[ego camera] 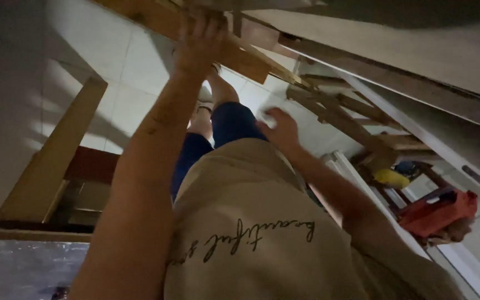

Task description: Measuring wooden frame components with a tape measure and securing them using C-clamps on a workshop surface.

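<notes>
Left arm stretched far ahead, left hand (198, 41) raised, fingers curled closed over an edge. Right arm reaching forward lower down, right hand (280, 129) open, fingers loosely spread, blurred, gripping nothing. Legs bare below dark shorts, far beneath the hands.

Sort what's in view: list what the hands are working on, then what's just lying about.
In hand:
- wooden plank, gripped by left hand
- right hand, fingers spread, holding nothing

Lying about:
- red bag
- yellow object
- wooden frame pieces
- wooden box
</notes>
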